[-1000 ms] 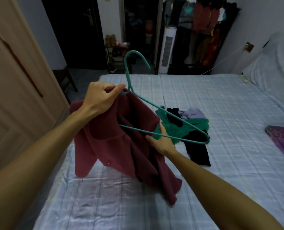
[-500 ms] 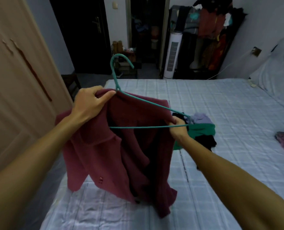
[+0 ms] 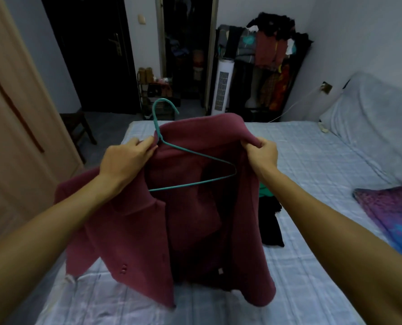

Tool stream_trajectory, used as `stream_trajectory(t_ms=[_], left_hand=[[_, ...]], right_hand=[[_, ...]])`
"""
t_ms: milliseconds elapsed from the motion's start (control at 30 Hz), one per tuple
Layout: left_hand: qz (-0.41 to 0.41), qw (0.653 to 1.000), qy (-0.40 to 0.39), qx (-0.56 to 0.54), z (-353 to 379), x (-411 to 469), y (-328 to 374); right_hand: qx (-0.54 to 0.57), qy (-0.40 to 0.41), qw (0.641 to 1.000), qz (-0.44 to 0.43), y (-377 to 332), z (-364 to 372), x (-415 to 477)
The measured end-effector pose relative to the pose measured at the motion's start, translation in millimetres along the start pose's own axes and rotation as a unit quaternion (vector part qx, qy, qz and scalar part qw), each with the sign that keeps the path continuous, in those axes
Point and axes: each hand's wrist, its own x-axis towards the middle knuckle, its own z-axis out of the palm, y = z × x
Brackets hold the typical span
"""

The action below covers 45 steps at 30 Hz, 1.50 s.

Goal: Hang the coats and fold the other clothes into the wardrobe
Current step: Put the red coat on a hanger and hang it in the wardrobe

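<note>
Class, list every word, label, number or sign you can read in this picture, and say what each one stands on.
No text here can be read.
Small white tag inside the maroon coat: too small to read.

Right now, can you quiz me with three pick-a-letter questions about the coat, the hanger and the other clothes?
1. Where do the black clothes lie?
A. on the bed
B. on the floor
C. on a chair

2. What colour is the hanger?
A. white
B. red
C. teal

3. What is the right hand doing?
A. hanging open
B. pinching the coat
C. holding the hanger's hook

Answers:
1 A: they rest on the checked sheet beside the coat.
2 C: its wire shows teal against the maroon cloth.
3 B: its fingers and thumb are closed on a fold at the coat's shoulder.
</note>
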Motion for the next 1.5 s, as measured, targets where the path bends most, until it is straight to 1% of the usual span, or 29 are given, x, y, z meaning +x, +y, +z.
stream_trajectory(t_ms=[133,200,233,267,333,433,533,567,600,667,700,733,767,800,867,900,967,1033,1100,1133,1200,1233,1267,1333,1367,1400,1433,1467,1500], left_hand=[[-0.019,0.999,-0.041,-0.013,3.7,7.1,29.4],[-0.039,0.997,-0.058,-0.013,2.6,13.5,35.3],[-0.053,0.997,-0.054,-0.011,-0.1,18.5,35.3],[-0.068,0.997,-0.042,-0.011,-4.1,24.5,34.8],[-0.081,0.997,-0.004,-0.018,-14.2,37.9,36.2],[-0.051,0.998,0.030,-0.036,-28.0,52.8,53.0],[-0.011,0.994,0.077,-0.078,-36.9,58.5,63.0],[-0.009,0.991,0.100,-0.088,-39.9,59.1,60.8],[-0.011,0.987,0.123,-0.100,-42.5,59.3,56.6],[-0.008,0.979,0.164,-0.123,-45.6,57.4,46.6],[0.004,0.974,0.183,-0.132,-46.0,56.1,43.8],[0.023,0.969,0.200,-0.141,-47.0,55.1,43.5],[0.042,0.965,0.213,-0.148,-48.3,54.6,45.6],[0.055,0.961,0.220,-0.159,-50.3,55.5,49.0],[0.056,0.953,0.229,-0.188,-58.0,62.0,54.6],[0.052,0.950,0.234,-0.202,-63.7,67.3,55.9],[0.054,0.945,0.237,-0.217,-77.1,80.3,56.6],[0.051,0.942,0.236,-0.232,-93.4,99.3,59.6],[0.009,0.934,0.236,-0.267,-107.4,117.6,65.0],[-0.018,0.922,0.243,-0.300,-112.8,123.8,70.3],[-0.059,0.897,0.262,-0.351,-117.6,122.1,85.2],[-0.064,0.894,0.262,-0.359,-116.7,113.9,94.6],[-0.057,0.894,0.243,-0.372,-112.5,102.3,102.4],[-0.034,0.889,0.158,-0.429,-107.3,77.2,110.1],[-0.041,0.877,0.116,-0.465,-106.6,69.3,108.3],[-0.068,0.855,0.105,-0.503,-107.4,68.3,103.2],[-0.107,0.835,0.122,-0.525,-107.9,73.0,95.2],[-0.139,0.830,0.153,-0.518,-108.5,80.6,86.0],[-0.156,0.842,0.170,-0.487,-107.2,89.7,75.0]], right_hand=[[-0.016,0.052,0.997,-0.050,-30.1,4.8,-16.4],[-0.003,0.051,0.996,-0.075,-43.5,5.9,-27.7],[0.003,0.021,0.996,-0.084,-47.2,7.4,-33.4],[0.008,-0.029,0.996,-0.088,-48.6,10.8,-40.4],[-0.019,-0.118,0.988,-0.097,-46.3,22.8,-60.7],[-0.055,-0.165,0.973,-0.152,-52.4,39.7,-89.8],[-0.071,-0.232,0.941,-0.236,-62.8,36.9,-88.6],[-0.087,-0.213,0.936,-0.267,-62.8,30.1,-81.3],[-0.096,-0.166,0.933,-0.304,-61.3,21.9,-72.4],[-0.111,-0.049,0.924,-0.362,-60.0,5.3,-53.3],[-0.137,-0.002,0.918,-0.373,-61.7,-3.5,-45.0],[-0.176,0.025,0.912,-0.371,-63.1,-11.0,-36.7],[-0.213,0.020,0.908,-0.359,-64.6,-17.1,-29.4],[-0.241,-0.006,0.908,-0.343,-66.2,-22.0,-23.2],[-0.273,-0.067,0.901,-0.329,-71.2,-30.8,-13.2],[-0.285,-0.077,0.893,-0.339,-75.9,-35.4,-11.0],[-0.297,-0.041,0.880,-0.368,-88.9,-44.3,-10.7],[-0.299,0.029,0.871,-0.388,-104.7,-52.7,-10.6],[-0.303,0.077,0.866,-0.391,-118.5,-56.1,-9.7],[-0.306,0.091,0.865,-0.386,-124.1,-58.7,-8.5],[-0.311,0.106,0.867,-0.374,-129.7,-65.2,-6.2],[-0.313,0.112,0.868,-0.369,-128.7,-69.1,-5.0],[-0.315,0.119,0.868,-0.366,-124.8,-73.1,-4.6],[-0.317,0.134,0.868,-0.359,-111.1,-80.2,-4.5],[-0.314,0.141,0.869,-0.356,-104.1,-83.5,-5.5],[-0.308,0.150,0.870,-0.353,-97.5,-86.6,-5.9],[-0.304,0.159,0.870,-0.355,-92.0,-89.2,-6.8],[-0.302,0.168,0.866,-0.360,-88.1,-91.5,-7.9],[-0.300,0.175,0.862,-0.368,-86.5,-93.5,-9.4]])
